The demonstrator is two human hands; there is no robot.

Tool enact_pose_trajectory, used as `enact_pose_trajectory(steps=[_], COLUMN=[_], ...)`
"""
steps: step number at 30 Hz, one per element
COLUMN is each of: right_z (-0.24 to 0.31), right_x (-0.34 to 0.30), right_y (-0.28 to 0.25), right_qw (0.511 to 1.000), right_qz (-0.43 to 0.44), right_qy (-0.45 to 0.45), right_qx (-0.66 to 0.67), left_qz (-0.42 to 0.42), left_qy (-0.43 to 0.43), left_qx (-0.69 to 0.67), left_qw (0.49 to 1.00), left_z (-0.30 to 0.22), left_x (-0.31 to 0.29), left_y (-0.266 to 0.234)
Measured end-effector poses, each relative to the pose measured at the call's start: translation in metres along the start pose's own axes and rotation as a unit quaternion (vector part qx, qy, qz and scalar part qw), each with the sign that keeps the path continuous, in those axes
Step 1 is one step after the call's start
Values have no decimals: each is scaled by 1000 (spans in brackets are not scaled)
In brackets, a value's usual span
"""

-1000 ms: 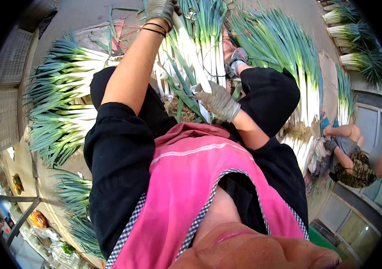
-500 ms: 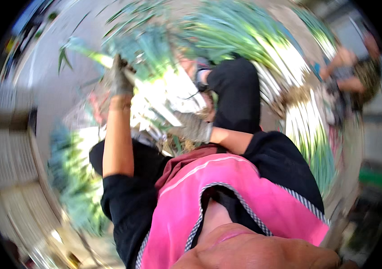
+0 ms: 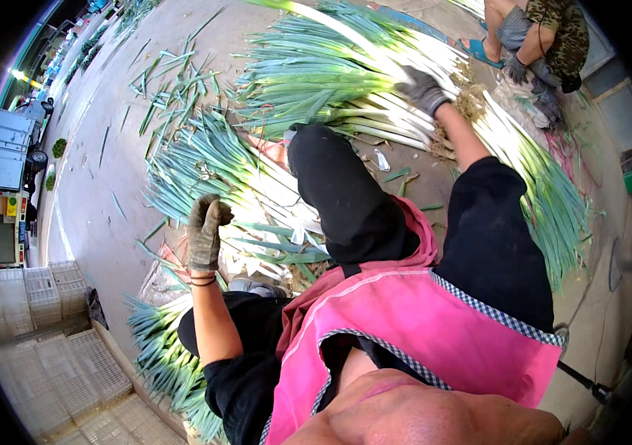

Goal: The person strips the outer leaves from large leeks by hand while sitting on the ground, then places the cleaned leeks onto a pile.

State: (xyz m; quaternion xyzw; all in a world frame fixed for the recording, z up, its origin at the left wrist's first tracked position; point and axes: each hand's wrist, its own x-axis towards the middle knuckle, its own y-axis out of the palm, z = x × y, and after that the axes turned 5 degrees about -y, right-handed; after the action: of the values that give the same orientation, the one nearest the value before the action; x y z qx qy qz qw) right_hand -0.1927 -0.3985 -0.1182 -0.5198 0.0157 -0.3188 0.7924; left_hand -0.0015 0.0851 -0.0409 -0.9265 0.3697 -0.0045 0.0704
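My right hand (image 3: pixel 423 93), in a grey glove, reaches out to the far right, its fingers closed over the white stem of a long leek (image 3: pixel 338 31). That leek lies across the top of a big pile of leeks (image 3: pixel 316 81), roots toward the right. My left hand (image 3: pixel 208 231), gloved and dirty, is raised at the left with fingers curled in and nothing visible in them. Below it and to its right lies a smaller heap of leeks (image 3: pixel 219 167), white ends toward my knee.
More leeks (image 3: pixel 542 196) lie along the right, and another bunch (image 3: pixel 171 348) is at the lower left. Cut green leaves (image 3: pixel 175 85) litter the ground. Plastic crates (image 3: pixel 71 371) stand at the left, near a parked truck (image 3: pixel 4 152). A co-worker (image 3: pixel 546 37) sits at the upper right.
My left hand no longer holds a leek and sits lower. My right hand has moved from near my lap out to the large pile at the far right.
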Motion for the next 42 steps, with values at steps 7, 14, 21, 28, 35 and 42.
enact_pose_trajectory(steps=[7, 14, 21, 28, 35, 42], right_z=[-267, 99, 318, 298, 307, 271], right_x=[-73, 21, 18, -80, -187, -212], right_y=[1, -13, 155, 392, 363, 346], right_qw=[892, 868, 752, 858, 747, 504], right_qz=[24, 45, 469, 498, 642, 812], right_qy=[420, 79, -88, -128, -160, -294], right_qx=[-164, 489, 455, 5, -68, -21], left_qz=[-30, -145, -167, -236, -255, -218], left_qy=[-83, -62, -58, -28, -23, -91], left_qx=[-62, -272, -447, -254, -244, -248], left_qw=[994, 949, 877, 937, 936, 940], left_z=[5, -16, 44, -7, 1, -9], left_x=[-27, -15, -62, -103, -143, -121], left_y=[-35, -86, -140, -127, -150, -126])
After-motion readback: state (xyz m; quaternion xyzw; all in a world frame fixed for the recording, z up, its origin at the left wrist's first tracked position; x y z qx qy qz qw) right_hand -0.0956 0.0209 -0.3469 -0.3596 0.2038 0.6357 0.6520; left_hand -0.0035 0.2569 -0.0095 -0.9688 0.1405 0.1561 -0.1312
